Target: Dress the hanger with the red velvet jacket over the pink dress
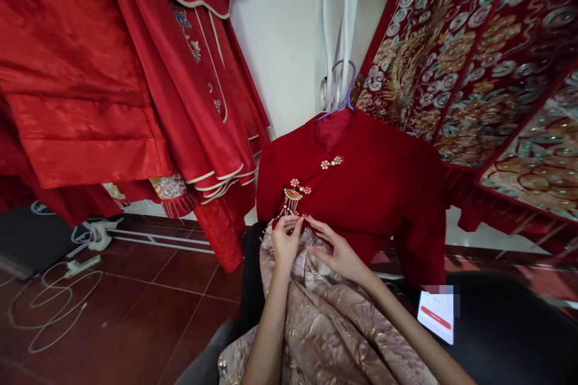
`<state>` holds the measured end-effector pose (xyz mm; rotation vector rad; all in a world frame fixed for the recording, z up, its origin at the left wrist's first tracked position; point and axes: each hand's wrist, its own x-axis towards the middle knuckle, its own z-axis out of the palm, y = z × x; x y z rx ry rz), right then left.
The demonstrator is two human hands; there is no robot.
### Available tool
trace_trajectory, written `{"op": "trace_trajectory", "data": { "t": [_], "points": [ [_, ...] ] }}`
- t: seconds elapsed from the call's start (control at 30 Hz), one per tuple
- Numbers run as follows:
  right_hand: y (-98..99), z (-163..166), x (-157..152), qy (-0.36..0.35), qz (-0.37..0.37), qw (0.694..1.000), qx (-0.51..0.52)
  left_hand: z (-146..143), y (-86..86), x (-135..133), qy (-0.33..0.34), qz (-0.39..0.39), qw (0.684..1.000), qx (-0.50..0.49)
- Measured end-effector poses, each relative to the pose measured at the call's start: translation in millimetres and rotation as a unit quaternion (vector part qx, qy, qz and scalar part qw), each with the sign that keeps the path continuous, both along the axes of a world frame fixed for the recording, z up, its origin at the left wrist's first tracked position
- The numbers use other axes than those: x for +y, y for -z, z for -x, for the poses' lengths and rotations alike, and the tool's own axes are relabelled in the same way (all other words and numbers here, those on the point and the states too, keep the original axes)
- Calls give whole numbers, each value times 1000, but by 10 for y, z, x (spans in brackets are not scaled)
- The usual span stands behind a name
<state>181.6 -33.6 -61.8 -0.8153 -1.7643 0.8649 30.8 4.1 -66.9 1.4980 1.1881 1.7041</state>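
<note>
A red jacket (361, 192) with a stand collar hangs on a purple hanger (347, 96) in front of me. Beaded flower-shaped fastenings (332, 162) run down its slanting front, and a fan-shaped tassel ornament (292, 194) dangles beside them. My left hand (285, 240) pinches the jacket's front edge just below the tassel, thumb and forefinger together. Close to that pinch is my right hand (334, 249), its fingers stretched and thumb apart, fingertips at a small fastening on the same edge. What lies between the left fingertips is too small to make out.
Shiny patterned fabric (325, 319) spreads over my lap. A lit phone (436, 316) lies on a black surface at the right. Red garments (189, 72) hang at left, an embroidered one (469, 72) at right. White cables (58, 295) and a power strip (83, 266) lie on the tiled floor.
</note>
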Motion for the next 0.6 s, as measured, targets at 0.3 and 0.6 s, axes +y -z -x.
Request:
{"op": "trace_trajectory", "data": {
  "t": [0.3, 0.6],
  "points": [
    [-27, 15, -17, 0, 31, 999, 24, -29, -93, -58, -22, 4, 999, 32],
    [-92, 33, -7, 162, 36, 979, 121, -160, -136, -122, 197, 112, 964, -137]
  ]
}}
